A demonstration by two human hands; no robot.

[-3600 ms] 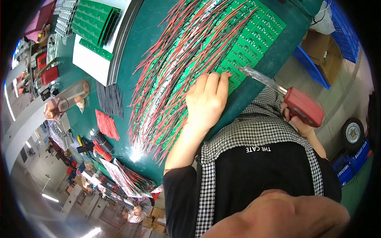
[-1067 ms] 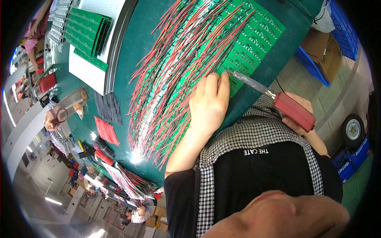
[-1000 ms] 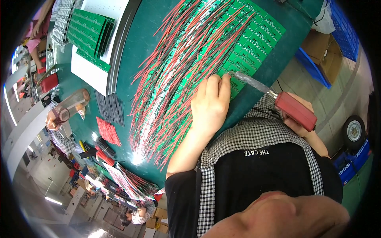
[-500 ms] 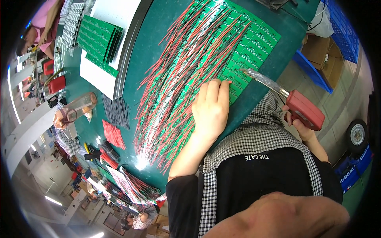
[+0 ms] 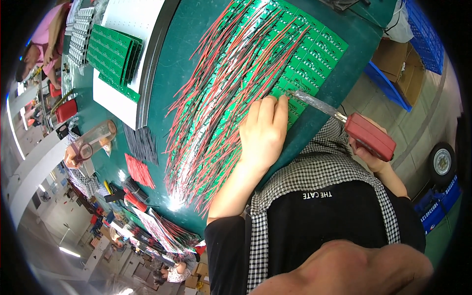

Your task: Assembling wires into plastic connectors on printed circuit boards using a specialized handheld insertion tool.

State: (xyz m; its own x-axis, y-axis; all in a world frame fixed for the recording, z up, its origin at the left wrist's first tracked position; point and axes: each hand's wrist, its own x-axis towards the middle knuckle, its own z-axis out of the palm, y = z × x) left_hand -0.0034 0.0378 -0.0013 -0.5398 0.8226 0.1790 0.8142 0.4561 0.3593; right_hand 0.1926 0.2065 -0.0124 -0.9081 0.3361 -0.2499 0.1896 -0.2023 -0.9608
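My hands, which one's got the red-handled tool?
Your right hand, gripping the red-handled tool; your left hand lies over the wire-covered green boards instead.

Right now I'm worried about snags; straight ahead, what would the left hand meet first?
Likely the red and black wires over the green boards, just past the left hand; depth is unclear.

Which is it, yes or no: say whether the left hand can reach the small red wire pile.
Probably yes, stretching: the left hand would cross the wired circuit boards, but nothing tall stands between and the small red wire pile lies uncovered.
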